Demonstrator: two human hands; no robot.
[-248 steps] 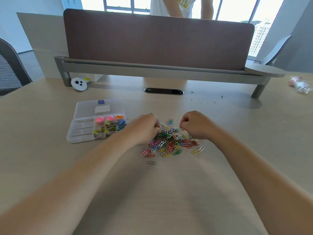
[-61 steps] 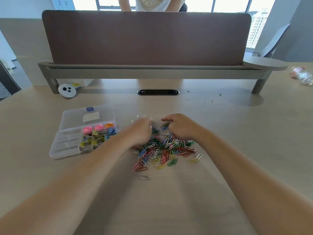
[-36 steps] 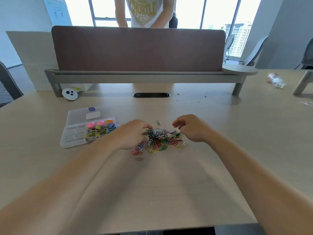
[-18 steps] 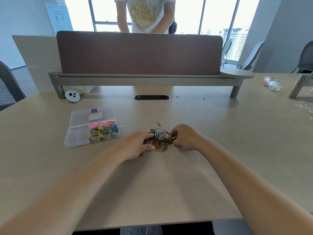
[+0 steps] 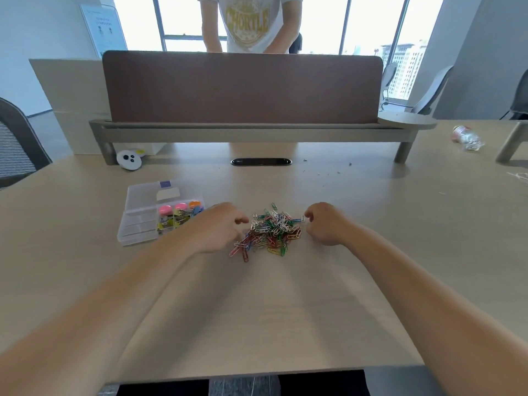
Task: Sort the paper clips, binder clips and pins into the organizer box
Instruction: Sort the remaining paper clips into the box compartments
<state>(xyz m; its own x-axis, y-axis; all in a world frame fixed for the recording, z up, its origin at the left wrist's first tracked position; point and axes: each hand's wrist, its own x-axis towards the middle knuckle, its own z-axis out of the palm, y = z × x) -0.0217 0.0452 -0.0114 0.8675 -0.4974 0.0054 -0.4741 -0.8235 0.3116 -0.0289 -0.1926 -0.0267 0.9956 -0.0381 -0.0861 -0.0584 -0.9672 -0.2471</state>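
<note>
Gathering step, likely: on the bench [image 5: 257, 310], left hand [image 5: 220, 227] and right hand [image 5: 324, 224] flank the heaped paper clips [image 5: 271, 231]. Left grip is loosely curled and holds nothing; right grip, cannot tell. Organizer box [image 5: 137, 228] is farther left, lid back, with binder clips [image 5: 174, 221] and pins [image 5: 171, 208] inside. Next: scoop clips into a bare compartment.

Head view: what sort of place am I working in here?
Most likely an open-plan office: a long shared desk with a brown divider screen across it, a cable slot in the top, a mesh office chair at the left, and tall windows onto city towers.
</note>
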